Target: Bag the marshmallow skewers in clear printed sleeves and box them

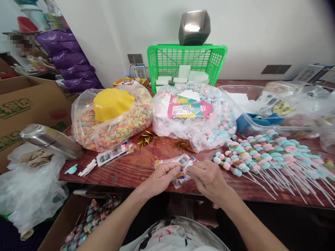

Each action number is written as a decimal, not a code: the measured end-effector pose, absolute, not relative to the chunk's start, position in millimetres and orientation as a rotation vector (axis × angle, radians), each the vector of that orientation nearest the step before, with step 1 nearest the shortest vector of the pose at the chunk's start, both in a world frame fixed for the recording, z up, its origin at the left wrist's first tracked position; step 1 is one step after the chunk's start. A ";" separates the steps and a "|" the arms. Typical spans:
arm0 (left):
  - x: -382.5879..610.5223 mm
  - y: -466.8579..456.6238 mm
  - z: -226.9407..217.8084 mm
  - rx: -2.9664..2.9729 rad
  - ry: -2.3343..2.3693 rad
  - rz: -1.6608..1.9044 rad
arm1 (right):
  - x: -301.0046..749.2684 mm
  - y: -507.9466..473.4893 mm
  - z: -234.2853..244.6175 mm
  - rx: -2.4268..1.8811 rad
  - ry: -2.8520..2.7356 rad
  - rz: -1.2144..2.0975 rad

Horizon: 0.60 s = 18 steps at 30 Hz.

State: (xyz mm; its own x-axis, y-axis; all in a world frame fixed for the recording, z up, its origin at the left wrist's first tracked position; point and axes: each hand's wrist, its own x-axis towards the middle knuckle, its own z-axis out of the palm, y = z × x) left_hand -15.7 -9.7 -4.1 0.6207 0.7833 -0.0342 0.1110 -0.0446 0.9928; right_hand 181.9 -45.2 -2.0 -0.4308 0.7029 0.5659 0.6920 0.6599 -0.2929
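- Hands together at table edge: left hand and right hand both pinch small clear printed packet between fingertips.
- Candy skewers just right of right fingers.
- Gold twist ties beyond fingertips.

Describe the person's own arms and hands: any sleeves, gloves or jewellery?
Both the left hand and right hand are bare: no gloves, rings or watch visible. The forearms show no sleeves down to the frame edge. Below them, a white shirt with dark and red print.
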 end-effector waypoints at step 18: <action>14.5 -26.2 -14.3 1.096 0.913 0.890 | 181.6 -60.1 -8.0 -1.205 -1.412 0.603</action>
State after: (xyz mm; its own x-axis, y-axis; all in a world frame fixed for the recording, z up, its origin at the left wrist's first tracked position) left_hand 14.5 -26.2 -14.3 0.3615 0.9191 -0.1571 -0.1330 0.2176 0.9669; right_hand 181.6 -60.1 -8.0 0.1514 0.8996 0.4096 0.3259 0.3458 -0.8799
